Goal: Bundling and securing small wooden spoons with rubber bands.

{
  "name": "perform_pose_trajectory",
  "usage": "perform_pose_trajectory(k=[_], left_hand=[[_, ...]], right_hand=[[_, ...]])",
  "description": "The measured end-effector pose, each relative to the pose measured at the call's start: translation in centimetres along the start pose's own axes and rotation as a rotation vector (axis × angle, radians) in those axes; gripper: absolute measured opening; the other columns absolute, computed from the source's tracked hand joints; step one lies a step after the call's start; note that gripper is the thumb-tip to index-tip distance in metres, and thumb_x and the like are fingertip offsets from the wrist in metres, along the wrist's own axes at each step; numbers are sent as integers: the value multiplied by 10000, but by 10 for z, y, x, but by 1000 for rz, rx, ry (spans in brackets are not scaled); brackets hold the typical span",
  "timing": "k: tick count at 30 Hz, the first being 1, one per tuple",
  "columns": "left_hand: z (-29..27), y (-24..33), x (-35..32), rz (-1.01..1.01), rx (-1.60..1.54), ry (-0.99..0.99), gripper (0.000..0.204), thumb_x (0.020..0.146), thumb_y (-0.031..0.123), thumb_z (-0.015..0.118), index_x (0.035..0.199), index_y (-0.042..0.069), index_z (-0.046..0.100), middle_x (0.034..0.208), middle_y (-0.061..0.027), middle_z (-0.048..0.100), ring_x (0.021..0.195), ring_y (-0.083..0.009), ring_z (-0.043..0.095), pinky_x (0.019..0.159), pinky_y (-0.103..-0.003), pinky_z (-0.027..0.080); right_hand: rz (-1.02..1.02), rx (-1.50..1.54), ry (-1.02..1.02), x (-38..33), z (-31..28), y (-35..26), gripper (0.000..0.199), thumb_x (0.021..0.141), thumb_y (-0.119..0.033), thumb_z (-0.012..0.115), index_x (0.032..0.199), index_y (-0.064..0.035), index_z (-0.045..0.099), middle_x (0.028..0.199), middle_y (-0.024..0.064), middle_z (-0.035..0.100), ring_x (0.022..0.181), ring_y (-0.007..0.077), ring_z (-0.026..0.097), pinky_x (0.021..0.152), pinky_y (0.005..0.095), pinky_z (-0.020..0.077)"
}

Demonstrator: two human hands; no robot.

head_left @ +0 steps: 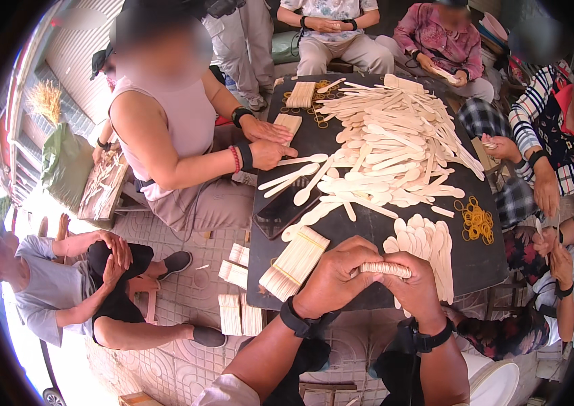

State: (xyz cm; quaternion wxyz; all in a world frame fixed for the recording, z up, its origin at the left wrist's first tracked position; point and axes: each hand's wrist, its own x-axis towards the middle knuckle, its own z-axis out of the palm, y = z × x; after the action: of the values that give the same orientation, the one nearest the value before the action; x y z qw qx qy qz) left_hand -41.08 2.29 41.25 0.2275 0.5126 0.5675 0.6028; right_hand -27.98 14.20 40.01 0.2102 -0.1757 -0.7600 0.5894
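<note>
A stack of flat wooden spoons (386,269) is held between both my hands at the table's near edge, its ends toward me. My left hand (333,276) wraps round the left side of the stack. Around the right side, my right hand (417,279) is closed, the thumbs almost meeting. Left of my left hand lies a bundle of spoons (295,262) with a yellow rubber band round it. Just beyond my right hand, loose spoons (429,240) lie in a fanned row. My fingers hide much of the held stack.
The dark table (486,267) bears a large spoon pile (402,135), yellow rubber bands (477,222) and a black phone (283,215). A co-worker's hands (270,139) press spoons at the left. Tied bundles (230,314) stand below on the left. Several people sit around.
</note>
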Motion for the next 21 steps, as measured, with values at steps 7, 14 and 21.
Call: perform_pose_trajectory(k=[7,14,21], left_hand=[[-4,-13,-14,-85,11,85,237,800,27,672,1026,8,604,922,-62,587,810,-125,534,675,-243,431],[-2,-4,-4,38,-97,-10,187,817,27,645,998,1,607,926,-76,594,821,-180,555,684,-272,433],[-4,-17,-5,-27,-29,-25,181,810,60,655,963,-13,593,881,-94,573,795,-201,555,687,-298,434]], right_hand=[[-29,68,-41,4,9,12,189,772,-13,696,938,6,609,803,55,623,722,89,562,643,237,458],[-7,126,-7,-5,-1,3,162,809,26,635,964,25,590,834,49,614,764,88,557,683,230,460],[46,103,-12,-1,3,19,158,816,33,633,967,13,593,873,42,625,815,86,563,741,227,456]])
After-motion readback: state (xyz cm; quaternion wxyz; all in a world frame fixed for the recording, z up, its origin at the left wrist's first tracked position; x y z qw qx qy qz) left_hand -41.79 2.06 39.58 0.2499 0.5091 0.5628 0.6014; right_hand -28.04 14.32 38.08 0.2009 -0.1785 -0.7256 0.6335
